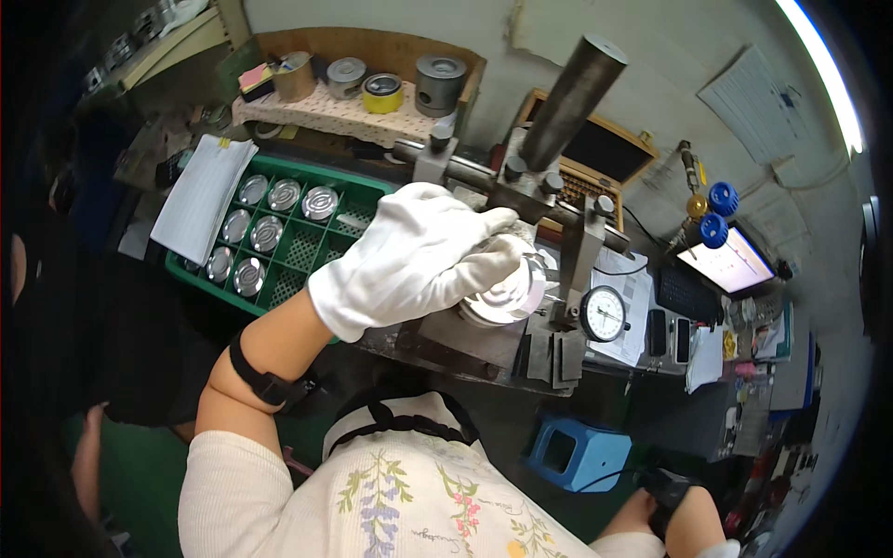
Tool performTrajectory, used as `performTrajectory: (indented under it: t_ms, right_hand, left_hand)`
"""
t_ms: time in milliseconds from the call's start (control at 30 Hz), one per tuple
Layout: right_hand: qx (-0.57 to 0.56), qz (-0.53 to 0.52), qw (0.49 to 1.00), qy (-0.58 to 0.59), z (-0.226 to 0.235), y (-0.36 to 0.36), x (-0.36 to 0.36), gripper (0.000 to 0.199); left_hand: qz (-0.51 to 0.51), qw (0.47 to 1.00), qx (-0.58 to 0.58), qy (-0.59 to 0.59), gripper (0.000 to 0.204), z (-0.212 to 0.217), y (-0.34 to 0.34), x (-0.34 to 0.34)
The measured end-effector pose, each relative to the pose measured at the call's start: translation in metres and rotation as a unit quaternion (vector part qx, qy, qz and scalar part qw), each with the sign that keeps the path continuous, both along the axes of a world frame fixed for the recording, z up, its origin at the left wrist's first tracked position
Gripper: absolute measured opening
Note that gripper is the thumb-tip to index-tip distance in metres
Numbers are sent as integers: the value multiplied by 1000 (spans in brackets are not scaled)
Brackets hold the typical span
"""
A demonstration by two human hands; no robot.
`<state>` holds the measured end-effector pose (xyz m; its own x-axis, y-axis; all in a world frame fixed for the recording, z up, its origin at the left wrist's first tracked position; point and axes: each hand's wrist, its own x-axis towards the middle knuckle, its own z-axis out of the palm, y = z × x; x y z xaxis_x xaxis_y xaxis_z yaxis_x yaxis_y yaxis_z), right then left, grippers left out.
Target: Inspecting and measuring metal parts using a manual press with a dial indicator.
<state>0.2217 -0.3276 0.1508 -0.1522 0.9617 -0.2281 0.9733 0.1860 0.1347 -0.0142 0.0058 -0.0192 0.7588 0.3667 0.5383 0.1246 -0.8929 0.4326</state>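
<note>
My left hand [423, 256], in a white cotton glove, reaches to the middle of the bench. Its thumb and fingers are closed round a shiny round metal piston [507, 302], which sits in a steel measuring stand under a thick upright column [572, 102]. A dial gauge [605, 312] with a white face is fixed at the stand's right side, beside the piston. My right forearm [698, 521] is low at the right; only a sliver of its white glove [721, 551] shows at the lower edge, with the fingers hidden.
Left of the stand is a green divided crate [219, 290] holding several pistons, with a paper stack [200, 200] on its edge. A wooden shelf [279, 116] stands behind. To the right are a keyboard [688, 296] and screen [730, 259]; below, a blue stool [581, 456]. Another person [130, 344] is at left.
</note>
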Motion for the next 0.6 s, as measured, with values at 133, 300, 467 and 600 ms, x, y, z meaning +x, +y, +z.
performTrajectory:
  t_ms: [133, 300, 467, 600]
  right_hand:
    - [-1, -40, 998, -41, -13, -54, 74, 15]
    - [-3, -104, 989, -105, -16, -99, 138, 17]
    - [0, -170, 972, -161, -18, -142, 181, 19]
    - [4, -219, 957, -191, -32, -172, 203, 21]
  left_hand:
    - [-10, 1000, -18, -16, 41, 3, -4, 4]
    - [-11, 999, -30, -7, 39, 2, -5, 4]
    - [-8, 999, -40, -9, 39, -3, -5, 4]
    - [-16, 999, -27, -24, 40, -5, -2, 5]
